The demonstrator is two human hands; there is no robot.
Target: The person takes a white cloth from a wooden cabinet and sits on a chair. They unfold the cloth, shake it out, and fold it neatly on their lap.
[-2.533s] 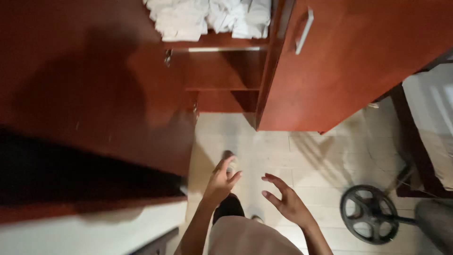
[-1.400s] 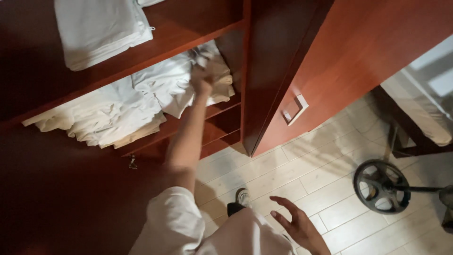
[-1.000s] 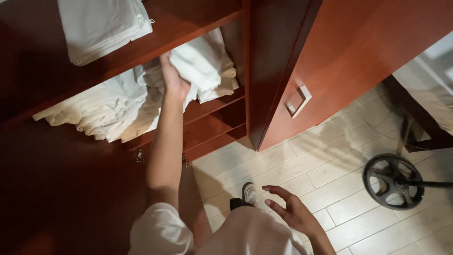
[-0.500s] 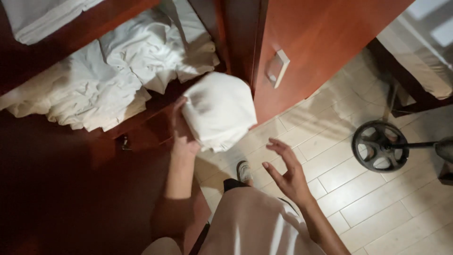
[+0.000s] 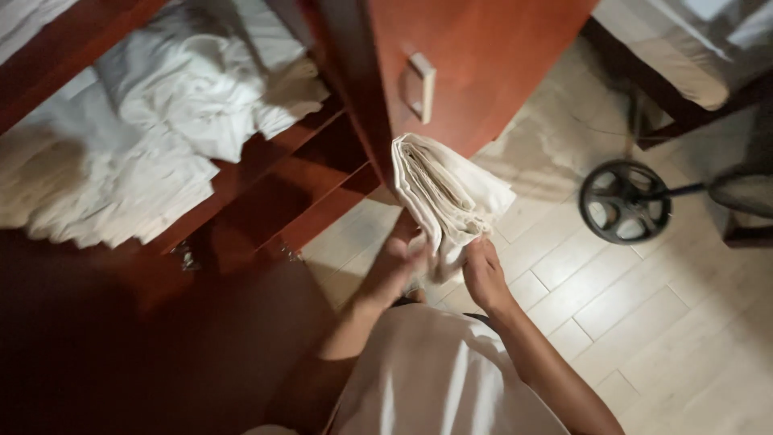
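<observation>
**A:** Held where?

**B:** Folded white cloth point(image 5: 451, 193), pinched from below by both hands, standing on edge in mid-air above the pale tiled floor point(image 5: 644, 322), just in front of the open red-brown wardrobe door point(image 5: 483, 56). Layered fold edges turned toward the camera.

**A:** Hands closed on it?

**B:** Yes. Left hand point(image 5: 396, 262) wrapped around the lower left corner of the bundle, somewhat blurred. Right hand point(image 5: 483, 272) clamped on the lower right corner, fingers curled over the hem. Touching each other, or nearly so.

**A:** Arm pose?

**B:** Both forearms raised in front of the body, elbows bent, wrists angled upward. Left forearm slanting up from the lower left, right forearm from the lower right corner of the view, meeting under the cloth.

**A:** Surroundings?

**B:** Left of the hands, wardrobe shelves point(image 5: 266, 161) holding a loose heap of white linen point(image 5: 161, 121), partly overhanging the shelf's front edge. Metal door handle point(image 5: 423, 84) just above the cloth. Right, a round black wheeled base point(image 5: 625, 201) on the floor, well apart, and a bed corner point(image 5: 684, 64) near the top right.

**A:** Risks from here?

**B:** Likely a spill of layers: grip only at the bottom, so the upper folds could fan open and flop toward the floor. Also possible, a snag against the nearby door edge or handle. Overhanging linen looks ready to slide if nudged.
</observation>
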